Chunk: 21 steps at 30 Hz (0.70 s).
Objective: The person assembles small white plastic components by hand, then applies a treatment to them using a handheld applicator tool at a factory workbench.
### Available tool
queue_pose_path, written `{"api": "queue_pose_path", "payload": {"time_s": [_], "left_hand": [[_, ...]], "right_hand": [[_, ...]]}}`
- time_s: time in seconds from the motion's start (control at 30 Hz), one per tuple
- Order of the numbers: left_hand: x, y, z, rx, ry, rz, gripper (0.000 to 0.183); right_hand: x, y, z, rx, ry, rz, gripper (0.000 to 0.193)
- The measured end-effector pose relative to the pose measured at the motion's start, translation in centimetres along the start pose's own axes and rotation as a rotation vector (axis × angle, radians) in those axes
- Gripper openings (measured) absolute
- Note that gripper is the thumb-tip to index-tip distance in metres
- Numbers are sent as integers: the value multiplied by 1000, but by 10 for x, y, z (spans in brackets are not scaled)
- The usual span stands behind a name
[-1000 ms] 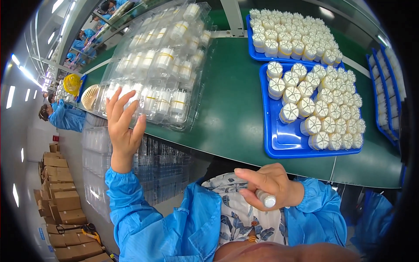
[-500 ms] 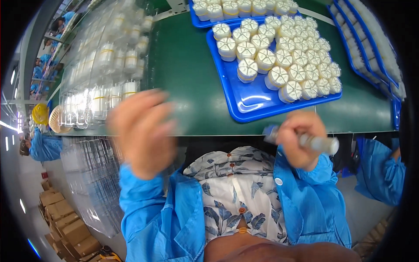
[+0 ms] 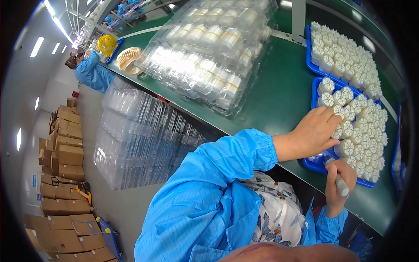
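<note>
My left hand reaches over the front blue tray. Its thumb and fingers curl round a white cylinder at the near-left side of the group; the hand mostly hides that piece. Several more white cylinders stand upright in this tray, with spoke-like ribs on their tops. Close by, at the tray's near edge, my right hand is closed round a pale, pen-shaped tool. One end of the tool points toward the tray, and its rounded end sticks out below the fist.
Another blue tray of white cylinders stands behind. Clear plastic blister trays holding white cylinders are stacked on the green table. Empty clear trays are piled below at left, near cardboard boxes. A co-worker is far left.
My view has turned left, so the trays appear farther right. My left hand has gone from above the table's front edge to the cylinders. My right hand still grips the tool, now closer to the tray.
</note>
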State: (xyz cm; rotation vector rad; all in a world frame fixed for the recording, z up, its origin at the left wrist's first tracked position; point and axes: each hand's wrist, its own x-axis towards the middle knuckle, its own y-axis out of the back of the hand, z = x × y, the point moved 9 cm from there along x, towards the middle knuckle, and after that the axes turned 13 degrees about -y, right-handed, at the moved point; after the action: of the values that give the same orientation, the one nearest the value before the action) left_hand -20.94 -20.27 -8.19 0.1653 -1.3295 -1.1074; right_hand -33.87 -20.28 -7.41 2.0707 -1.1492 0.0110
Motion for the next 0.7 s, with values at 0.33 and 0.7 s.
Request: {"api": "queue_pose_path", "payload": {"time_s": [0.33,0.7], "left_hand": [[-29,73,-5,-221,30,130,46],[-27,-1,20,-272,-34,-92,48]], "right_hand": [[15,16,16,275,-227,152,20],[15,25,19,221,-154,215,23]]}}
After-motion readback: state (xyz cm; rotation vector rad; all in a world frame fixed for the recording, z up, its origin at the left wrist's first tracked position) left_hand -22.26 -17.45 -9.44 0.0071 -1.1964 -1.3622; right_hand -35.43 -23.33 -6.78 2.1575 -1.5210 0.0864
